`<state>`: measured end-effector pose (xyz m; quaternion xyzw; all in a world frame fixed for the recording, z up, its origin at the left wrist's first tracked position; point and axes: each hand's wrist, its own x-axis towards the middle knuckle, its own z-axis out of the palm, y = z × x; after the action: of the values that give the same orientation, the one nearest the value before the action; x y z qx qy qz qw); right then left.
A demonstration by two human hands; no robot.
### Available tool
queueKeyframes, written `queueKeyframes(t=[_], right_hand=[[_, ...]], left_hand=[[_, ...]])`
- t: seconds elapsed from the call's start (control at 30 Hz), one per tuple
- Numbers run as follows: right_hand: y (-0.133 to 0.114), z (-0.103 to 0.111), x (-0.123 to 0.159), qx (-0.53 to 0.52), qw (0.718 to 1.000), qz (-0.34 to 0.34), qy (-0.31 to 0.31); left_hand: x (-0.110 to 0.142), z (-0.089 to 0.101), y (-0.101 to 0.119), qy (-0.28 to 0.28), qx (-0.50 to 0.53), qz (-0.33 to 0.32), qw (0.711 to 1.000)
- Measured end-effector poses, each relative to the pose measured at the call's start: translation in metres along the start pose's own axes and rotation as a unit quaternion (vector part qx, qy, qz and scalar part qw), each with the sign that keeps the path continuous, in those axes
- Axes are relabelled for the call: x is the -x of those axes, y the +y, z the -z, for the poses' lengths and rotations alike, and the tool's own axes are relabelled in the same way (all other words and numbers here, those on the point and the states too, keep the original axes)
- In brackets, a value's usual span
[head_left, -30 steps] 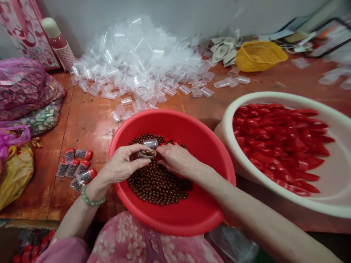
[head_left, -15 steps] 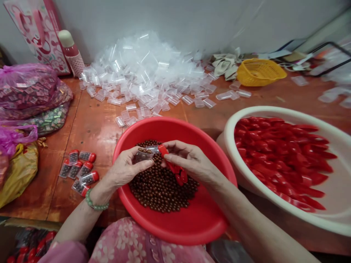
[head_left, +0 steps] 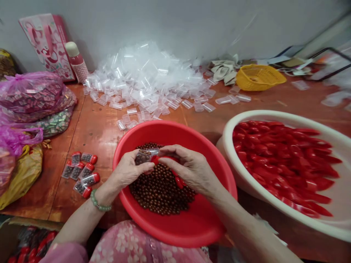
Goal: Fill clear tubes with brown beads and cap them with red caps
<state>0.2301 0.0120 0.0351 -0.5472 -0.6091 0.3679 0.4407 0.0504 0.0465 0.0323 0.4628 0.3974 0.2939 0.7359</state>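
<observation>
My left hand (head_left: pixel 131 165) is closed around a small clear plastic container (head_left: pixel 143 157) with brown balls inside. In my right hand (head_left: pixel 189 166) is a red plastic cap (head_left: pixel 155 159), pinched at the container's open end. More red plastic (head_left: pixel 179 181) shows beneath my right fingers; its full shape is hidden. Whether the cap is fully seated, I cannot tell. Both hands are over a red basin (head_left: pixel 208 230) that holds a heap of shiny brown balls (head_left: pixel 161 193).
Several filled, red-capped containers (head_left: pixel 82 171) lie left of the basin. A white tub (head_left: pixel 233 124) of red plastic pieces (head_left: pixel 279 160) stands right. Behind are a pile of clear containers (head_left: pixel 148 80) and a yellow basket (head_left: pixel 257 77). Purple bags (head_left: pixel 33 95) sit far left.
The red cap has come against the container's end, and my right hand has moved slightly left, closer to my left hand. The camera view has tilted up slightly.
</observation>
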Motion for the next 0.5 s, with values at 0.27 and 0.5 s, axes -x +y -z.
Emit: queueKeyframes(t=[0.27, 0.5], right_hand=[[0.003, -0.03, 0.004, -0.129, 0.977, -0.024, 0.166], [0.005, -0.041, 0.01, -0.083, 0.988, 0.0, 0.131]], left_hand=[[-0.001, -0.014, 0.005, 0.009, 0.056, 0.0, 0.998], [-0.007, -0.021, 0.0, -0.007, 0.135, -0.04, 0.99]])
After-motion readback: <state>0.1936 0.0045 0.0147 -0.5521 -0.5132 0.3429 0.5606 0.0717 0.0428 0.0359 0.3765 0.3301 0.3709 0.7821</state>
